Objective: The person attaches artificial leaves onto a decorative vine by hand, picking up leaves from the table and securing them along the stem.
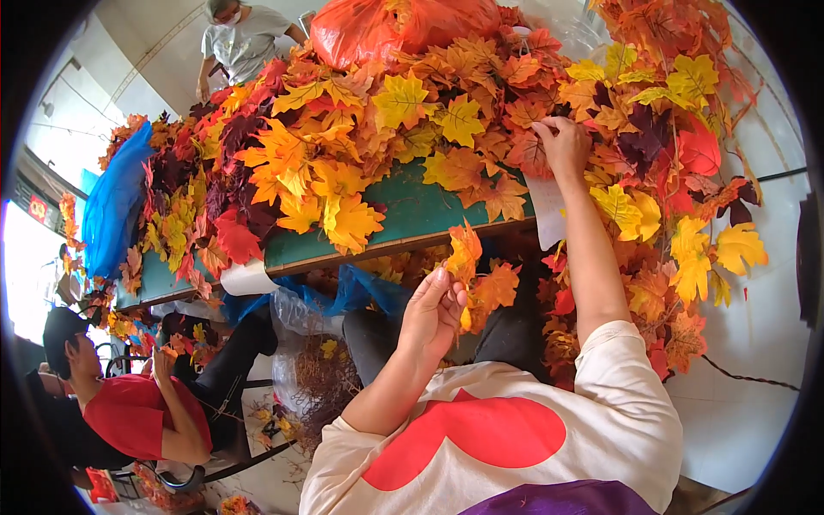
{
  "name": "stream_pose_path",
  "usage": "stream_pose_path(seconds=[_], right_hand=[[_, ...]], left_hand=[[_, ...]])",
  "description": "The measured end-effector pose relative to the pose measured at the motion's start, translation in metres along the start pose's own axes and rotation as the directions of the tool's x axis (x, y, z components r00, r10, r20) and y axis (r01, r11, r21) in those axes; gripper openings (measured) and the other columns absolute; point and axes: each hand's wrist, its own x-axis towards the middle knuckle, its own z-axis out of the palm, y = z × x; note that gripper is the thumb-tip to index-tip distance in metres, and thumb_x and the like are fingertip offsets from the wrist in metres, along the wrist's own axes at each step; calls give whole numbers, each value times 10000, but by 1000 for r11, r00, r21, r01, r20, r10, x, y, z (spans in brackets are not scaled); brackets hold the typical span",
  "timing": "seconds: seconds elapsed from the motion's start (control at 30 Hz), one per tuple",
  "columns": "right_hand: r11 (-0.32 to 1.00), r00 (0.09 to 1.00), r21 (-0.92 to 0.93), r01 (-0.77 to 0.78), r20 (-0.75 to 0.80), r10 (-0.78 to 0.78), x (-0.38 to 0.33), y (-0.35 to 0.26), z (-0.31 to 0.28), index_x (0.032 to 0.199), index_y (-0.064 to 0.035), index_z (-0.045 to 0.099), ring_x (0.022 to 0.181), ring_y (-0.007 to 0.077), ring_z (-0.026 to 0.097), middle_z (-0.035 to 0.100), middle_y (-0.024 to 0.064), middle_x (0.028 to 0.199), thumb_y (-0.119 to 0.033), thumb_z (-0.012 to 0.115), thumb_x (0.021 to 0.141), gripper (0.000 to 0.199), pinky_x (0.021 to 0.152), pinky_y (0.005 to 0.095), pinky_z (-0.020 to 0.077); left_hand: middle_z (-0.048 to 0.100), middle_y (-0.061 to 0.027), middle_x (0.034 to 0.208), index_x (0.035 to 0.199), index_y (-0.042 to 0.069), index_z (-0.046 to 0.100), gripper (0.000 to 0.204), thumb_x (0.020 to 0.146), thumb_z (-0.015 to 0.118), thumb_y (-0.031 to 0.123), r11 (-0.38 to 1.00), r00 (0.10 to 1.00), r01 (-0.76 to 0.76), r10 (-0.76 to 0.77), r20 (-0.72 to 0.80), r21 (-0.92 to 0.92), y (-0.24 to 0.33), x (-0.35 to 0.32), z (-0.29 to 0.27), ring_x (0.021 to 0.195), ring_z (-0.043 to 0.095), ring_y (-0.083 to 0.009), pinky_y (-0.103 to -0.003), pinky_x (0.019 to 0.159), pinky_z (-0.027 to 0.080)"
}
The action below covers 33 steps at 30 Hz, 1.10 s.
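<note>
In front of my chest, my left hand [433,313] is closed round a small bunch of orange and yellow artificial maple leaves [494,287]. My right hand [566,148] reaches to the pile on the table, thumb and fingers pinched at an orange-red artificial maple leaf [527,153]; the exact grip point is partly hidden. Around it lies a deep heap of artificial maple leaves [352,219] in yellow, orange, red and dark purple. It covers much of the green tabletop [403,206]. A white paper strip [547,210] hangs over the table's edge beside my right forearm.
A red plastic bag [399,34] sits on the heap, and a blue bag [116,202] stands at the left end. Leaf strands [678,266] hang on the right. A person in red [142,421] sits at left; another person [245,47] stands beyond the table. Brown stems [322,378] lie below.
</note>
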Motion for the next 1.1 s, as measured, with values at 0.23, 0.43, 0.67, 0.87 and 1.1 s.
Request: stream_pose_path(seconds=[0.23,0.43,0.67,0.87,1.1], right_hand=[[951,963,235,-201,224,148,8,11,6,774,-75,688,736,253,616,661,77,810,-279,700,714,213,666,338,457],[615,858,599,-513,336,388,31,16,1,820,-17,647,871,126,586,653,100,956,-233,667,767,223,757,251,423],[680,998,731,-66,34,60,43,7,-15,808,8,599,927,156,583,631,105,1028,-138,614,798,147,833,259,424],[688,947,718,-107,284,-150,-17,-84,-96,881,-16,525,757,109,573,602,40,776,-97,515,876,82,711,235,451],[637,528,770,40,525,-668,-126,-153,-127,863,-27,561,742,268,577,569,110,812,-35,581,793,73,666,315,473]], left_hand=[[576,-36,792,926,43,550,108,877,549,139,1000,1000,13,-13,-10,0,1,2,0,711,585,-123,-239,645,529],[570,-38,818,929,37,548,144,873,561,170,999,999,-35,35,-4,5,5,3,-10,723,576,-121,-235,661,527],[568,-28,826,909,52,563,111,868,566,155,997,997,-76,75,-7,-20,12,1,-3,741,579,-117,-236,672,527],[569,-18,844,951,44,557,120,879,544,138,996,999,-39,37,-23,-82,13,-3,-3,781,577,-121,-256,694,522],[578,-9,904,989,78,561,175,900,509,220,999,995,20,-16,103,-34,6,-12,-12,863,549,-107,-288,778,468]])
